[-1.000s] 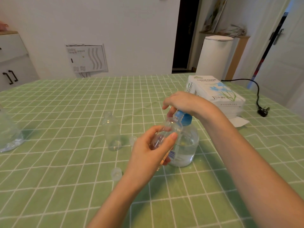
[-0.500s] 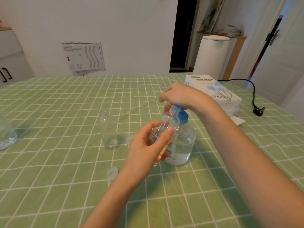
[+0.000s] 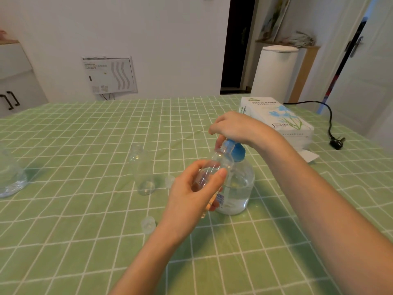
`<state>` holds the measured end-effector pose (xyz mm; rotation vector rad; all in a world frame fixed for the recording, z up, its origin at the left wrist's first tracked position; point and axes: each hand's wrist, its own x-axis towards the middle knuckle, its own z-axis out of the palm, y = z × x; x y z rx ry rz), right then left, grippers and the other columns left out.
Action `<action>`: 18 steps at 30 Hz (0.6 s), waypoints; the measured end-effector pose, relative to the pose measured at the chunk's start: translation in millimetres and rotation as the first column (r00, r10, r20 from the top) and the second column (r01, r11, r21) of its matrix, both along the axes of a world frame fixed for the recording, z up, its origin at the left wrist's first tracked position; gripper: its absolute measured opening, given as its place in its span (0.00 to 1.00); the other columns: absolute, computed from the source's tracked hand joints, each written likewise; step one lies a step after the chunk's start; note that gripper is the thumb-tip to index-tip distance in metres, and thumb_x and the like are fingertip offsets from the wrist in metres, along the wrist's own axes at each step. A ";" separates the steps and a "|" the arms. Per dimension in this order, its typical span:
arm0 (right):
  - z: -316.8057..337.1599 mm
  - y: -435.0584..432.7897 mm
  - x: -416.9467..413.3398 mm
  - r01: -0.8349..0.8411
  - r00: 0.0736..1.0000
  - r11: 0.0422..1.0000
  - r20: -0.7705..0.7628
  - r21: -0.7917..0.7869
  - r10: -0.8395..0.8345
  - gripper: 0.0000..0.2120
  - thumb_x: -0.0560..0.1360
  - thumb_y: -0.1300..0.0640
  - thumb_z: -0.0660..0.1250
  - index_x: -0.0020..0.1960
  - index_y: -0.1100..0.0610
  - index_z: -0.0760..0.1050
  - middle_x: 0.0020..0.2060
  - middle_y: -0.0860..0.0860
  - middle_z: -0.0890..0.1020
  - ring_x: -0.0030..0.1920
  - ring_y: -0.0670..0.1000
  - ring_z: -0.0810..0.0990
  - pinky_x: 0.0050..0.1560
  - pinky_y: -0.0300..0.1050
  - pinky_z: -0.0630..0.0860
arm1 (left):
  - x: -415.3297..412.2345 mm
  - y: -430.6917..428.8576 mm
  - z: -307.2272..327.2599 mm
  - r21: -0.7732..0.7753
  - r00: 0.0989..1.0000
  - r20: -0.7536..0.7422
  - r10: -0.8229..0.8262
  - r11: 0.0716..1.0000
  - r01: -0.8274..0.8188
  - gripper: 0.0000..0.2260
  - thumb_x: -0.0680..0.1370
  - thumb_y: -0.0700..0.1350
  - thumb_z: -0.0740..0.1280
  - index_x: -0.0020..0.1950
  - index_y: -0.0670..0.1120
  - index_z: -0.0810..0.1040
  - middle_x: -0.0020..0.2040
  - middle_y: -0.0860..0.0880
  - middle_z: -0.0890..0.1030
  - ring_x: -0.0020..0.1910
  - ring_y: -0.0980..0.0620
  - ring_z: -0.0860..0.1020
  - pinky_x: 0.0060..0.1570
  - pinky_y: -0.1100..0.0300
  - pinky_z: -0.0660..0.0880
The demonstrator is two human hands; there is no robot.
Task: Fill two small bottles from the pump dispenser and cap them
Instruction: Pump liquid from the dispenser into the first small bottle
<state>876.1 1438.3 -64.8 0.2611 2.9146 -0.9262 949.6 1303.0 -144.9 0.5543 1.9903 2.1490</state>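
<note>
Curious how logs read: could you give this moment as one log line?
step: filling | left hand: holds small bottle at pump spout | right hand: grips pump dispenser top | other bottle: uncapped, standing

The small bottle (image 3: 214,167) that my left hand (image 3: 191,199) grips is clear, glossy plastic, smooth all over. The pump dispenser (image 3: 238,188) behind it is the same shiny clear plastic. Its pump head (image 3: 237,151), under my right hand (image 3: 236,128), is opaque blue plastic with a soft sheen. The second small bottle (image 3: 142,171), the far cap (image 3: 169,180) and the near cap (image 3: 148,224) are clear plastic too. The green checked tablecloth (image 3: 85,135) looks like matt cloth, lightly creased. Near the tabletop's far right corner, the tissue pack (image 3: 276,122) has a smooth printed wrapper.
</note>
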 end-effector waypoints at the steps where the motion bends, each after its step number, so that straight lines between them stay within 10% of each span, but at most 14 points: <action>1: 3.1 0.9 -0.1 -0.002 1.000 1.000 -0.016 0.016 0.003 0.19 0.77 0.54 0.59 0.63 0.63 0.74 0.51 0.60 0.84 0.46 0.54 0.78 0.50 0.49 0.76 | -0.3 0.4 0.8 0.010 1.000 0.002 -0.002 1.000 0.002 0.17 0.65 0.57 0.68 0.50 0.51 0.79 0.32 0.53 0.80 0.26 0.56 0.76 0.25 0.69 0.71; 18: -3.5 -4.7 7.5 -0.096 0.995 0.994 -0.018 -0.048 0.095 0.21 0.77 0.55 0.61 0.63 0.70 0.71 0.58 0.67 0.77 0.41 0.53 0.70 0.52 0.59 0.74 | 0.5 0.9 -3.4 0.010 1.000 0.014 0.002 1.000 -0.002 0.18 0.65 0.56 0.68 0.50 0.49 0.79 0.31 0.50 0.79 0.26 0.54 0.75 0.24 0.67 0.70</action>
